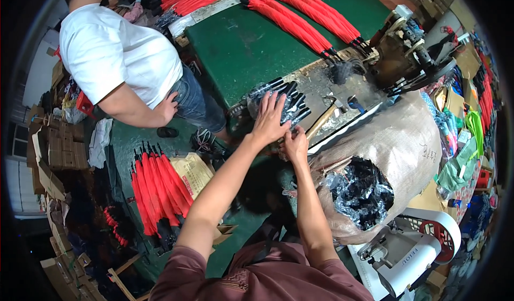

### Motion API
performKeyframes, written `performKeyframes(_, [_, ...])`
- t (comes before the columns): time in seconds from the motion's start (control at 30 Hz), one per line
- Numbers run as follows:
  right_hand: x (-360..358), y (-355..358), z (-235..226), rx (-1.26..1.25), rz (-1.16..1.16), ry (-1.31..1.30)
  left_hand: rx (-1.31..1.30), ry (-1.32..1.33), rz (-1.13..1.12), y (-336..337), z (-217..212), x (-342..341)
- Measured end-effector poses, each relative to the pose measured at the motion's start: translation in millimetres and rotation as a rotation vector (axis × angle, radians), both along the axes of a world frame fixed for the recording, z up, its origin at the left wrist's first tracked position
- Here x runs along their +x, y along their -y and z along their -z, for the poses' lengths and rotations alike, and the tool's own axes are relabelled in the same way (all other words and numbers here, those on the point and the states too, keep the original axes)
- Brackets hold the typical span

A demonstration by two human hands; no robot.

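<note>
My left hand (269, 120) lies with its fingers stretched over a bundle of short black rods or handles (297, 101) in clear plastic, at the near edge of the green worktable (219, 41). Just right of it, my right hand (295, 147) has its fingers curled together by the bundle's near end. Whatever is between those fingertips is too small to make out. A hammer-like tool with a wooden handle (321, 121) rests on the worn tabletop, beyond my right hand.
Red folded umbrellas (292, 24) lie across the table beside a greasy metal machine (401, 55). A big woven sack (396, 135) with dark plastic-wrapped contents bulges at right, above a white machine (409, 261). A person in a white shirt (120, 60) stands left; more red umbrellas (156, 188) are lower left.
</note>
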State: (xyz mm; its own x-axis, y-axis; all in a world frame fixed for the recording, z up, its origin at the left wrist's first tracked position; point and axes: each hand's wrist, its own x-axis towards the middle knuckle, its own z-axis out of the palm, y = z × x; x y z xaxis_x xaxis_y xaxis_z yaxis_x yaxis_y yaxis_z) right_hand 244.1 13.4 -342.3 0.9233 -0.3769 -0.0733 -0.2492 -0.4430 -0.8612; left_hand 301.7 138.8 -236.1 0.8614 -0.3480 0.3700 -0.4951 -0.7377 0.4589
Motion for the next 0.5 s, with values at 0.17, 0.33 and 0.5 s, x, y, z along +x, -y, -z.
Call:
performKeyframes(0.17, [-3.7, 2.2, -4.1, 0.028, -0.019, 0.021, 0.104, -0.080, 0.179, -0.9, 15.0, 22.6])
performKeyframes(0.33, [-1.1, 5.9, -6.7, 0.005, -0.021, 0.014, 0.076, -0.162, 0.140, 2.8, 19.2, 22.8])
performKeyframes(0.5, [-0.8, 4.0, -8.5, 0.043, 0.016, -0.015, 0.095, -0.200, 0.144, 2.0, 5.7, 31.0])
